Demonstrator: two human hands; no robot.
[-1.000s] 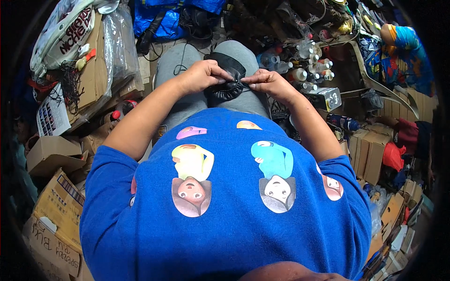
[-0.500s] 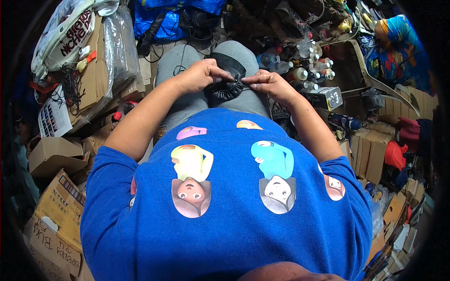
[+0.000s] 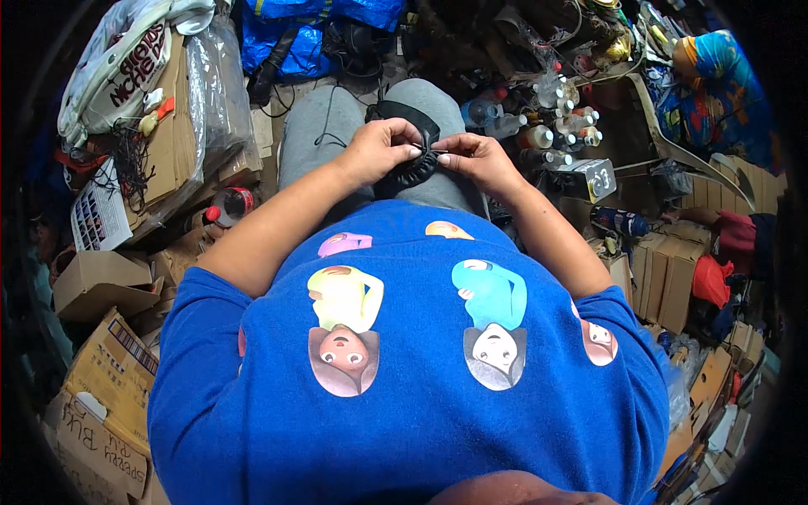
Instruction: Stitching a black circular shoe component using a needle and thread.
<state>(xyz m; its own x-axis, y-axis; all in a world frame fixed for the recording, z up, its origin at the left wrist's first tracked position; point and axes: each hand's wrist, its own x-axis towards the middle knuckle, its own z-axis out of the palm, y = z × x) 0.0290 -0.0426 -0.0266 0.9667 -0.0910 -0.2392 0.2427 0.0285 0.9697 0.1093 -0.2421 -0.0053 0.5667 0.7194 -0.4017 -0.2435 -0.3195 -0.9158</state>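
Across my grey-clad lap lies a black shoe-like piece (image 3: 411, 174) with a ridged, gathered rim at its near end. My left hand (image 3: 379, 153) is closed in a pinch on that rim, thumb and forefinger together. Opposite it, my right hand (image 3: 476, 163) also pinches, its fingertips almost meeting the left ones over the rim. A thin dark strand or tool shows between the two hands, too small to name. Loose black cord (image 3: 324, 126) loops over my left knee.
Several plastic bottles (image 3: 547, 137) stand to the right of my knees, with a printed box (image 3: 589, 179) nearer me. Flattened cardboard and clear plastic (image 3: 215, 84) lean at the left. A blue bag (image 3: 295, 52) lies beyond my knees. A person's colourful clothing (image 3: 728, 80) shows far right.
Both hands have drawn closer together over the black shoe-like piece. My left fingers have curled from stretched out into a pinch, and its rim has shifted slightly nearer me.
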